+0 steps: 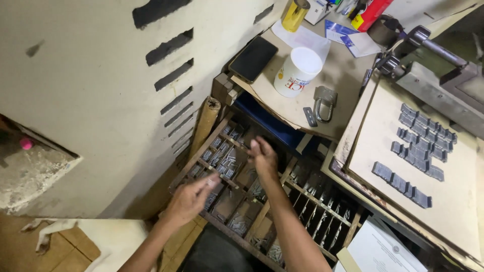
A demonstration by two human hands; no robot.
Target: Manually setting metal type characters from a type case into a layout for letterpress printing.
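A wooden type case (209, 143) with many small compartments holds several grey metal type pieces. My right hand (262, 153) reaches into an upper compartment, fingers pinched together; whether a piece is between them I cannot tell. My left hand (191, 196) hovers over the case's left side with thumb and fingers pinched on a small grey metal piece (212, 179). To the right, rows of set metal type (421, 143) lie on a pale board (383, 131).
A white cup (297, 70), a dark phone (253, 59), a padlock (324, 102) and a gold can (295, 12) sit on the cardboard-topped shelf. A slotted beige metal panel (91, 90) stands at left. Metal machine parts (433, 55) are at top right. An animal's pale leg (45, 234) lies on the floor.
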